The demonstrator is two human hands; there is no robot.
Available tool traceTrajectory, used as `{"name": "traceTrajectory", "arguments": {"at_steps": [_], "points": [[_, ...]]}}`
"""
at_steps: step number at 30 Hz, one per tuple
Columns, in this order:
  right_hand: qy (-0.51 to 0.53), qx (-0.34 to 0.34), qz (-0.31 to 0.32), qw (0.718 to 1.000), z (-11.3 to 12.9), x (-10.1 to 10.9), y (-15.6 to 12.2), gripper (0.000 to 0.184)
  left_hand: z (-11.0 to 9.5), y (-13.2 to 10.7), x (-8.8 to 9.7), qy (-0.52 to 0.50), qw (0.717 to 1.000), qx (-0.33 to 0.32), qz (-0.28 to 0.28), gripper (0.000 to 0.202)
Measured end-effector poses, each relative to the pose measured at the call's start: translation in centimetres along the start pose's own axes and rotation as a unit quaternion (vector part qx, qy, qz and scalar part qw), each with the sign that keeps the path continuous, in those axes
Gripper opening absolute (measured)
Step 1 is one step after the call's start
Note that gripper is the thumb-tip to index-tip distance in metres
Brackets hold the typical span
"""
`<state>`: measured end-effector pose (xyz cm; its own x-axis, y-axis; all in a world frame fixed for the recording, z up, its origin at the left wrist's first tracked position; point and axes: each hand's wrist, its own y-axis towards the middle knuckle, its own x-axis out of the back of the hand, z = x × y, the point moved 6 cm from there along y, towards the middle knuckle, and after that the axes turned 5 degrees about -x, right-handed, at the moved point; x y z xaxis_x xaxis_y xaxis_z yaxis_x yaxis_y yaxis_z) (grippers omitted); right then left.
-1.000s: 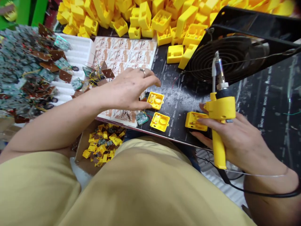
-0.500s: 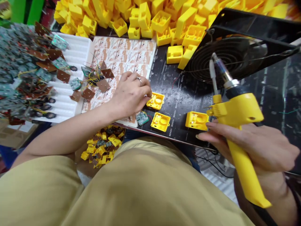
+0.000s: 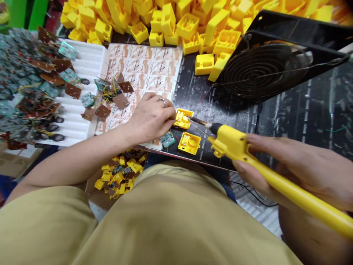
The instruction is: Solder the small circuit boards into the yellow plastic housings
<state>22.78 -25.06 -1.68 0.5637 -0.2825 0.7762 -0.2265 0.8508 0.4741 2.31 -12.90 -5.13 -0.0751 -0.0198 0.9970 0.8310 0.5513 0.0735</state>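
My right hand [image 3: 292, 169] is wrapped around a yellow soldering gun [image 3: 234, 141]. Its dark tip reaches left into an open yellow plastic case [image 3: 184, 118] on the bench. At the left edge of that case, my left hand [image 3: 154, 116] pinches with its fingers closed; the fingertips are partly hidden by the hand itself. Just below lies a second open yellow case [image 3: 189, 143], with a round grille of holes inside. A small green circuit board [image 3: 167, 140] with a thin red wire sits beside it, close under my left hand.
A black fan [image 3: 256, 70] stands at the right back, before a heap of yellow cases [image 3: 190, 25]. On the left, a white ribbed tray [image 3: 82, 55] bears many wired boards. A printed sheet [image 3: 154, 62] covers part of the bench. Below the edge is a pile of yellow parts [image 3: 121, 173].
The soldering gun has swung down and left, from upright before the fan to its tip in the upper case. My left hand has stayed nearly still. The rightmost case is no longer visible.
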Motion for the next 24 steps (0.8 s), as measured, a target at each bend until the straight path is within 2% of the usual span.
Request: {"name": "traceTrajectory", "arguments": {"at_steps": [4, 9, 14, 17, 22, 24], "points": [[0.066, 0.08, 0.016, 0.994, 1.1, -1.0, 1.3, 0.044, -0.2, 0.4, 0.1, 0.012, 1.0, -0.009, 0.008, 0.028], [0.051, 0.08, 0.041, 0.995, 1.4, -1.6, 2.1, 0.037, -0.5, 0.8, 0.1, 0.036, 0.998, -0.023, 0.053, 0.027], [0.054, 0.119, 0.026, 0.991, 2.3, -1.2, 3.1, 0.029, -0.4, 1.4, 0.2, 0.054, 0.995, -0.022, 0.082, 0.024], [0.07, 0.136, 0.024, 0.988, 1.9, -0.7, 3.2, 0.033, -0.5, 1.8, 0.3, 0.058, 0.995, -0.028, 0.082, 0.022], [0.06, 0.123, 0.037, 0.99, 0.1, 0.2, 2.3, 0.058, -0.5, 2.2, 0.2, 0.045, 0.993, -0.022, 0.109, 0.023], [0.042, 0.096, 0.034, 0.994, 0.0, 0.3, 2.2, 0.055, -0.5, 2.3, 0.3, 0.043, 0.993, -0.021, 0.11, 0.022]]}}
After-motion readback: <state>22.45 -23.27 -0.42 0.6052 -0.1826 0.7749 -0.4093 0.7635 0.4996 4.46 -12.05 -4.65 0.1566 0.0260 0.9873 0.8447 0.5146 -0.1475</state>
